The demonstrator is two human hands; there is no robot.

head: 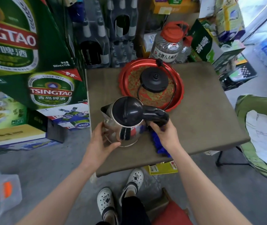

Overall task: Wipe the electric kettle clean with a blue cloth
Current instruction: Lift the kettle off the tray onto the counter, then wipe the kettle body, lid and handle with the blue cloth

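Note:
The steel electric kettle (126,120) with a black lid and handle stands on the brown table (202,114), near its front left corner, off its base. My left hand (102,140) cups the kettle's left side, thumb along the lower front. My right hand (165,135) grips the blue cloth (160,146) and holds it against the kettle just under the black handle. Part of the cloth hangs below my wrist onto the table. The black power base (153,81) with its cord lies on a red tray (178,95) behind the kettle.
Green beer cartons (32,62) are stacked to the left of the table. A red-lidded clear jar (168,44) and boxes stand behind the tray. A green folding chair (259,135) with white paper is at the right. My feet in white clogs (121,192) are below.

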